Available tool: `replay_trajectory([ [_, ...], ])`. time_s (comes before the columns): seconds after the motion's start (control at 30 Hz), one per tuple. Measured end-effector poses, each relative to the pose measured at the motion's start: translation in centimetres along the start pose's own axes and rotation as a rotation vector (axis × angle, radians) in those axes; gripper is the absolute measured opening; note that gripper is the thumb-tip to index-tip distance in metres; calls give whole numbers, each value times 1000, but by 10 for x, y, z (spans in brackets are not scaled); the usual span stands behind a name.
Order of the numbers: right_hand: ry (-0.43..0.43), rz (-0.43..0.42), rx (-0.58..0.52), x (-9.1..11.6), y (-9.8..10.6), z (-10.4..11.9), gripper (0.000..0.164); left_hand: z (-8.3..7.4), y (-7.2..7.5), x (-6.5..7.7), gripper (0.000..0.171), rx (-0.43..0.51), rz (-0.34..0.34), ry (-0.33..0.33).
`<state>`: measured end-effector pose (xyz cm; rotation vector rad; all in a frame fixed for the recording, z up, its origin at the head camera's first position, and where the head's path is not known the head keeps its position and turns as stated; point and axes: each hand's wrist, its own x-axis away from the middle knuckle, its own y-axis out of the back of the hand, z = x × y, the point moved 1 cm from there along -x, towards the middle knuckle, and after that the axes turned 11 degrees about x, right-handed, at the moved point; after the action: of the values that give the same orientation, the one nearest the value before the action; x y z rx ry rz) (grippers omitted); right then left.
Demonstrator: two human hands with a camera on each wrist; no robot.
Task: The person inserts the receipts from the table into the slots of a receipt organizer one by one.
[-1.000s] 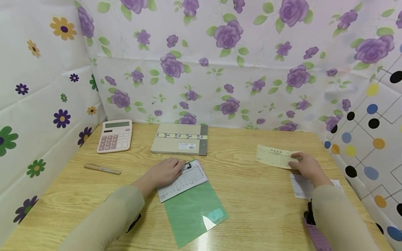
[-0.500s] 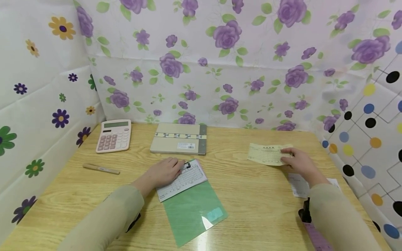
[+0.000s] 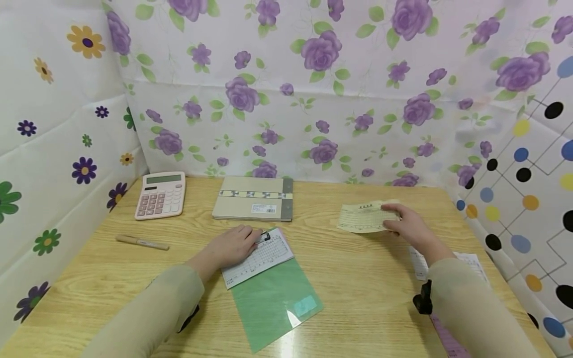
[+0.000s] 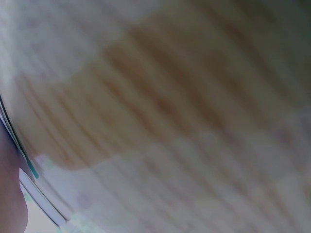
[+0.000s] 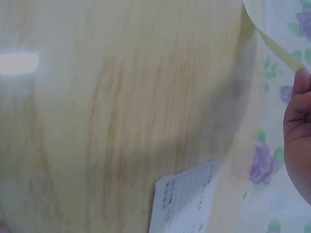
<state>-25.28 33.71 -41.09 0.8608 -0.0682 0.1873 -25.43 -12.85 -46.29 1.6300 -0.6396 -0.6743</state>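
Observation:
In the head view my right hand (image 3: pixel 409 227) pinches a yellow printed slip (image 3: pixel 360 219) by its right end, thumb below and fingers on top, holding it over the back right of the table. The right wrist view shows that slip (image 5: pixel 279 48) edge-on, beyond the fingertips. My left hand (image 3: pixel 234 245) lies palm down on a white gridded form (image 3: pixel 264 258), fingertips beside a black clip (image 3: pixel 266 236) at the form's top. Under the form is a translucent green folder (image 3: pixel 277 303). The left wrist view catches only a sliver of the left hand (image 4: pixel 12 204).
A pink calculator (image 3: pixel 160 195) and a beige album-like book (image 3: pixel 252 199) sit along the back. A tan pen (image 3: pixel 142 242) lies at left. Beside and beneath my right forearm are a white lined slip (image 3: pixel 472 261) and a pink sheet (image 3: pixel 447 335). Patterned cloth walls (image 3: pixel 286 119) enclose the table.
My right hand has moved left and slightly away from me, carrying the yellow slip off the right side. My left hand stays on the form.

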Motion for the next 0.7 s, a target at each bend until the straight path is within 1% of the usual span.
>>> replay_trajectory([
  [0.13, 18, 11, -22, 0, -1, 9, 57, 0, 0, 0, 43, -6, 1, -2],
  [0.2, 27, 16, -26, 3, -1, 21, 56, -1, 1, 0, 44, -8, 2, -1],
  [0.37, 55, 49, -33, 4, -6, 38, 55, 0, 2, -1, 43, -5, -3, 16],
  [0.47, 68, 71, -35, -1, -13, 38, 55, 1, 1, -1, 44, -13, -4, 24],
  [0.7, 142, 102, -138, -3, -31, 56, 50, 1, 0, 0, 45, -10, 19, 34],
])
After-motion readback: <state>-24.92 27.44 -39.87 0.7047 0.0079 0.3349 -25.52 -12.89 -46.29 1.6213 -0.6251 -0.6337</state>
